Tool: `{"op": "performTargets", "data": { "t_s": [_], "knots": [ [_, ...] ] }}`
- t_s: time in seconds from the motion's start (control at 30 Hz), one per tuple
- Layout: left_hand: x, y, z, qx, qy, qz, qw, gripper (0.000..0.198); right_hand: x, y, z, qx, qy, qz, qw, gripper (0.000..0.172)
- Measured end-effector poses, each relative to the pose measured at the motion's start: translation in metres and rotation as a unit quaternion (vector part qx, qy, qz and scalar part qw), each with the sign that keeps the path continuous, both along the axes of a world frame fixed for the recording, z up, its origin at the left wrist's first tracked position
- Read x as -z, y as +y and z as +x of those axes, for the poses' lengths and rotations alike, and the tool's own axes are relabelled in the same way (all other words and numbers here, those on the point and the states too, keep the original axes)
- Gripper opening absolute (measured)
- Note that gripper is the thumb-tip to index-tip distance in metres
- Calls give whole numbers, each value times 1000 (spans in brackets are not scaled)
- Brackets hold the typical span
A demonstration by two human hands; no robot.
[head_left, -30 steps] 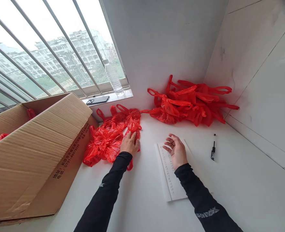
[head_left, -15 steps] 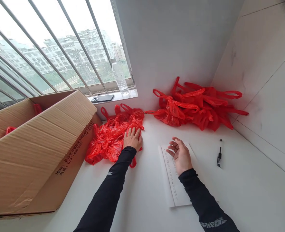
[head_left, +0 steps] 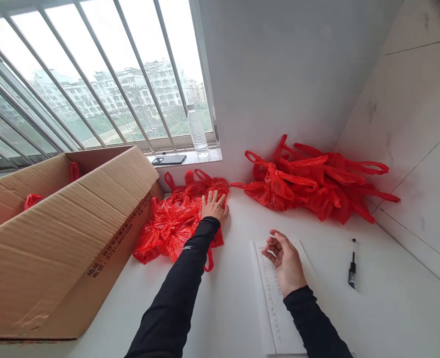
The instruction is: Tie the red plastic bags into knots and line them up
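Observation:
My left hand (head_left: 214, 205) lies on the right side of a heap of red plastic bags (head_left: 175, 214), its fingers spread over the crinkled plastic. What the bags contain is hidden. Above a sheet of paper (head_left: 270, 298) with handwritten rows, my right hand (head_left: 287, 261) hovers palm turned inward. Its fingers are loosely curled and apart, and nothing is in them. To the right of the paper, a black pen (head_left: 352, 268) rests on the white table, its cap off at the far end.
An open cardboard box (head_left: 74, 238) with red bags inside stands at the left. More red plastic bags (head_left: 312, 181) are piled against the back wall. A water bottle (head_left: 198, 132) and a phone (head_left: 169, 159) sit on the sill beneath the barred window.
The view has tilted up slightly, so everything sits lower in the picture. My left hand has shifted a little up across the bags. My right hand stays over the paper.

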State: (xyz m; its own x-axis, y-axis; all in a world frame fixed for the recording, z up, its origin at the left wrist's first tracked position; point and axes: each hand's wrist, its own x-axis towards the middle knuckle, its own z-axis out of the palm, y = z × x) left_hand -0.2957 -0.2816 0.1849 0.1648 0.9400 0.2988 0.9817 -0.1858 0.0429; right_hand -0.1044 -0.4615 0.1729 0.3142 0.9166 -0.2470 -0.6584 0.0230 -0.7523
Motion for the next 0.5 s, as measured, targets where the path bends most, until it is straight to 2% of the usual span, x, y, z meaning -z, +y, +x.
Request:
{"op": "performTargets", "data": {
  "t_s": [0.13,0.23,0.37,0.5],
  "knots": [
    [17,5,-8,-33,-8,-38,999,59,2,1,0,-5,-1,-3,1000,31],
    [20,5,-9,-42,-19,-43,998,60,0,2,0,-9,-7,1,1000,30],
    [6,6,-2,-47,-44,-38,997,58,-4,3,-2,2,-7,1,1000,28],
    [-14,-1,26,-16,-85,-6,996,63,-5,4,-3,14,1,1,1000,26]
  ]
}}
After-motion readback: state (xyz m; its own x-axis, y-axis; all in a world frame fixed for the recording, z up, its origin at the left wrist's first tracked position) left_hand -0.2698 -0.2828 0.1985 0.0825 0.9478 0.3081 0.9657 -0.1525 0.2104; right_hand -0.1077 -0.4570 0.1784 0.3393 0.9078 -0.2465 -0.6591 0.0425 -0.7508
